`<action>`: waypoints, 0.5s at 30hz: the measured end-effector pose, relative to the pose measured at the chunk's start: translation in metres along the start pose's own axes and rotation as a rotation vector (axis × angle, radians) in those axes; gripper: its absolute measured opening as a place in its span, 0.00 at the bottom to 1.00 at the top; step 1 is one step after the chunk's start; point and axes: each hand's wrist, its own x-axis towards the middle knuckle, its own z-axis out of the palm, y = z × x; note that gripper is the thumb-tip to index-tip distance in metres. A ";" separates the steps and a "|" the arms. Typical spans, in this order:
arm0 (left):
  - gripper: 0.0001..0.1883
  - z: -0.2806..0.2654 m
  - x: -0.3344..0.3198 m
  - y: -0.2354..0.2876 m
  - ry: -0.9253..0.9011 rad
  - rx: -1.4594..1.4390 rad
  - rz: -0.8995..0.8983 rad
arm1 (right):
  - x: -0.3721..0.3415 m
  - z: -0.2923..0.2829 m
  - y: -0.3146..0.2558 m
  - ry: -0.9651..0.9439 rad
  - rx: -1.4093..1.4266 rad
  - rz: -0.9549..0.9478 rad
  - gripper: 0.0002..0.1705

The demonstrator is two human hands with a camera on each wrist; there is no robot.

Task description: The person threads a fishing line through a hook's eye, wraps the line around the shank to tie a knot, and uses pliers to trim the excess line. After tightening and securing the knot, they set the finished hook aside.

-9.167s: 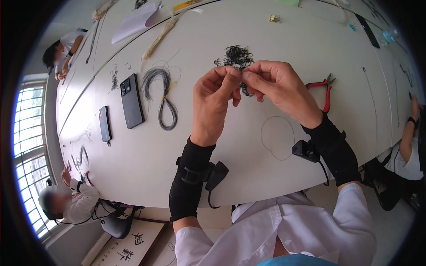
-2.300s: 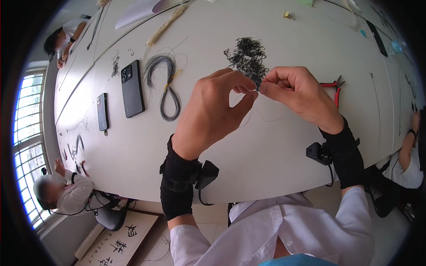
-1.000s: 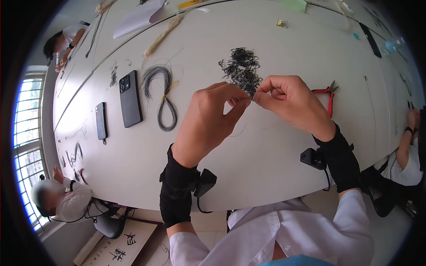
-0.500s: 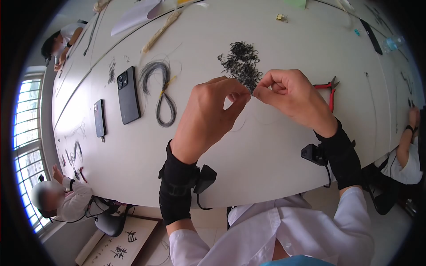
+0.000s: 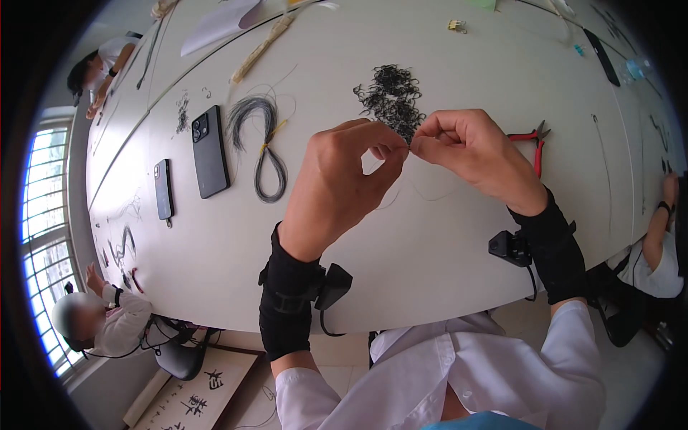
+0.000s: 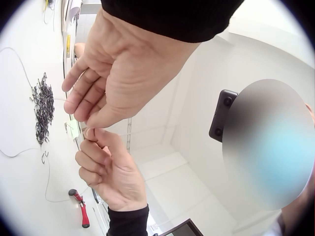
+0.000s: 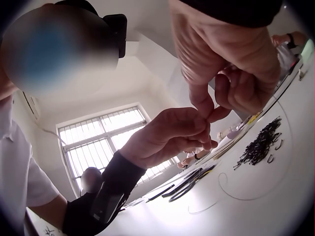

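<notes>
Beside the heap of curled black wire pieces (image 5: 395,111), thin grey wire (image 7: 241,199) is pinched by left hand (image 5: 335,175) and right hand (image 5: 481,155), grip scarcely changed, fine handwork apparently continuing.

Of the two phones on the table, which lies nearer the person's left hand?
The larger dark grey phone, beside the yellow-tied bundle of strands; the smaller phone lies beyond it, farther from the left hand.
</notes>
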 end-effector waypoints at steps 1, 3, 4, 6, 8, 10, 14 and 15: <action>0.07 -0.001 0.000 0.002 -0.009 0.004 -0.011 | 0.000 0.000 0.000 0.005 0.006 0.002 0.14; 0.07 -0.002 0.000 0.002 -0.005 0.018 -0.005 | 0.000 0.001 -0.001 0.014 0.017 0.007 0.13; 0.08 -0.002 0.001 0.000 0.008 0.029 0.013 | 0.000 0.000 0.000 0.014 0.008 0.010 0.13; 0.09 -0.002 0.001 0.001 0.020 0.042 0.030 | 0.000 -0.001 0.002 0.014 -0.009 0.016 0.13; 0.09 -0.004 0.002 0.003 0.018 0.046 0.027 | 0.000 -0.001 0.001 0.015 0.000 0.024 0.13; 0.09 0.001 0.001 0.002 0.026 0.021 0.038 | -0.001 0.000 0.001 0.014 0.012 0.032 0.13; 0.07 0.003 0.001 0.003 0.029 0.012 0.026 | 0.000 0.001 0.000 0.020 0.015 0.032 0.13; 0.07 0.003 0.001 0.003 0.034 0.005 0.015 | -0.001 0.001 -0.001 0.023 0.013 0.031 0.13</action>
